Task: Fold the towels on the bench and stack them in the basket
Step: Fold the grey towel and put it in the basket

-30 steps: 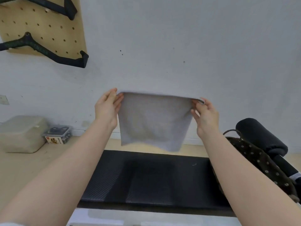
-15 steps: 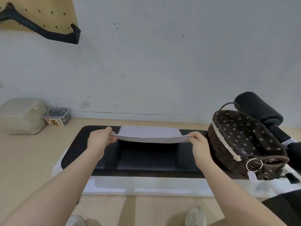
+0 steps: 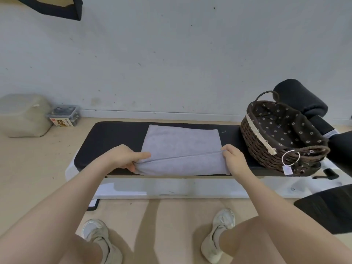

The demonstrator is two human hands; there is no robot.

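Observation:
A grey towel lies flat on the black bench pad, its near part hanging over the bench's front edge. My left hand pinches the towel's near left corner. My right hand pinches the near right corner. Between the two hands a raised fold runs across the towel. A dark wicker basket with a flowered brown lining stands on the bench to the right of the towel, with no towel visible inside it.
The bench has a white base. A black padded roller rises behind the basket. On the floor at the left are a beige container and a small clear box. My shoes stand in front of the bench.
The towel came down from being held up in the air in front of the wall and now lies on the bench. Both hands lowered toward the bench's front edge, still holding the corners.

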